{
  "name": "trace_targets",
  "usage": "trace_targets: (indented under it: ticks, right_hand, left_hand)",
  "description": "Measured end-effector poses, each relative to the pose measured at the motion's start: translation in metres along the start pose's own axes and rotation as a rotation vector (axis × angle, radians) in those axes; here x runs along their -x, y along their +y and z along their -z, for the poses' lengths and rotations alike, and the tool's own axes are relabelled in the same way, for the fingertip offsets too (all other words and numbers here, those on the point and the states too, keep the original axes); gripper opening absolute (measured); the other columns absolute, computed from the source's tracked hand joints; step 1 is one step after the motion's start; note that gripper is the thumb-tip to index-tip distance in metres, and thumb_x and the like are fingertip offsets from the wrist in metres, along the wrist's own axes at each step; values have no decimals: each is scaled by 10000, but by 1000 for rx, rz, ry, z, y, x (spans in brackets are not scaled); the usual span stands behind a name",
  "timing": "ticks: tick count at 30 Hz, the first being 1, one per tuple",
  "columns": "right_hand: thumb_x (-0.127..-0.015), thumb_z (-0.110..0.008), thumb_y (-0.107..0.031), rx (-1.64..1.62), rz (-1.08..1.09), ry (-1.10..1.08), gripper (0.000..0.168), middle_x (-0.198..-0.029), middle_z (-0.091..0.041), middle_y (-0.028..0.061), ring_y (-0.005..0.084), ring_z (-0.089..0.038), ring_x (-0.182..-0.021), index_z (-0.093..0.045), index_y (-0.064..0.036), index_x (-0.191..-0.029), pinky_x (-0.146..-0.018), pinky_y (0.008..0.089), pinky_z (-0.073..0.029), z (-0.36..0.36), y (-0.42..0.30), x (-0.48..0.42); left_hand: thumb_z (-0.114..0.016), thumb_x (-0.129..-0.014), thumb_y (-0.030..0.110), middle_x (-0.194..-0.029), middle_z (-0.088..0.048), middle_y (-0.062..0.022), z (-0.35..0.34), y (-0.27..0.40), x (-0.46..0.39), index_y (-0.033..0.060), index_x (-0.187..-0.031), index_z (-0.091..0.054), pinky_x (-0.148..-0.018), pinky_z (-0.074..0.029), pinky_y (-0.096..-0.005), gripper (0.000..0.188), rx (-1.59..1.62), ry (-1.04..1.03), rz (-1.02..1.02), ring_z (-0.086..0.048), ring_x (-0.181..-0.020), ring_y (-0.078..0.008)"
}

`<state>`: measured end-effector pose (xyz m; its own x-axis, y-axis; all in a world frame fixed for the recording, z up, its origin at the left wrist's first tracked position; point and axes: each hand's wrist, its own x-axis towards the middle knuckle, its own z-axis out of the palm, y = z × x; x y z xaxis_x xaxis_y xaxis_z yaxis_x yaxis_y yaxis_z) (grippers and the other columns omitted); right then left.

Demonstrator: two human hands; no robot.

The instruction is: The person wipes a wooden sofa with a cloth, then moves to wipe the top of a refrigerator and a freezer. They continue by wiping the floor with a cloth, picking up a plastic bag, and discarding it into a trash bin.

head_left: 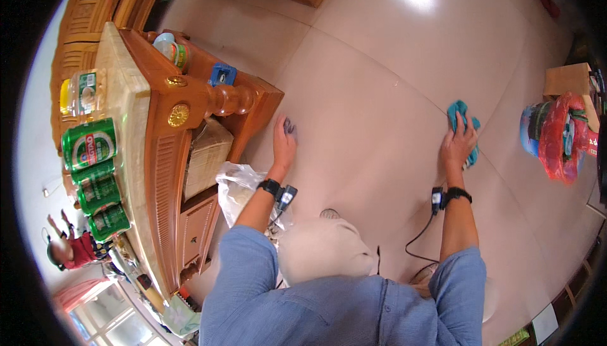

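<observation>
My right hand (457, 143) presses a crumpled teal cloth (457, 108) against the tiled floor (370, 90), with fingers spread over it. Over on the other side, my left hand (283, 144) is low beside the wooden table (163, 156). A small dark, crumpled item (288, 125) shows at its fingers; blur hides what it is. Just behind that hand, a clear plastic bag (232, 189) lies against the table's side. Both wrists wear black straps with small cabled devices.
Green beer cans (89, 144) and a yellow-lidded jar (78, 94) line the tabletop. Its lower shelf holds a cardboard box (206, 159) and a blue item (223, 75). At right stand a red plastic bag (552, 156) and a carton (566, 80). Another person (78, 251) is far left.
</observation>
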<state>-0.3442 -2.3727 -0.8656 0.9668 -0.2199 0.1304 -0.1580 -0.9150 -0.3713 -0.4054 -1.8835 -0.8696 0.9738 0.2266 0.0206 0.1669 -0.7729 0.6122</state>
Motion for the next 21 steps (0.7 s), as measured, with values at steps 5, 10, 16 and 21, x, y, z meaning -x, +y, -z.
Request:
trace_targets:
  ticks: [5, 10, 16, 21]
  right_hand:
    - [-826, -572, -108, 127, -74, 55, 566, -1451, -405, 88, 350, -386, -1244, -488, -179, -1381, -1091, 489, -293, 24, 47, 77]
    - [-802, -590, -100, 81, -60, 90, 583, -1441, -420, 85, 350, -404, -1212, -496, -188, -1371, -1072, 490, -310, 31, 59, 89]
    - [-785, -601, -85, 17, -17, 65, 573, -1426, -433, 72, 350, -414, -1183, -521, -202, -1341, -1046, 483, -336, 31, 75, 89]
    - [-781, -603, -82, -6, -60, 62, 562, -1423, -433, 51, 331, -419, -1164, -531, -198, -1326, -1037, 474, -350, 39, 68, 92]
  left_hand:
    - [-433, -835, -9, -1485, -337, -258, -34, 17, 58, -60, -1393, -353, -1188, -187, -468, 566, -208, 92, 69, -274, -1406, -410]
    - [-419, -851, -7, -1494, -329, -253, -105, 116, 36, -38, -1404, -361, -1188, -190, -463, 557, -40, -41, -46, -261, -1416, -405]
    - [-413, -843, -12, -1476, -333, -284, -129, 183, 19, -60, -1403, -361, -1186, -191, -453, 565, 195, -148, -212, -278, -1404, -416]
    - [-398, -835, -37, -1493, -298, -298, -76, 105, 89, -96, -1425, -293, -1187, -176, -477, 602, -102, -77, -56, -259, -1409, -431]
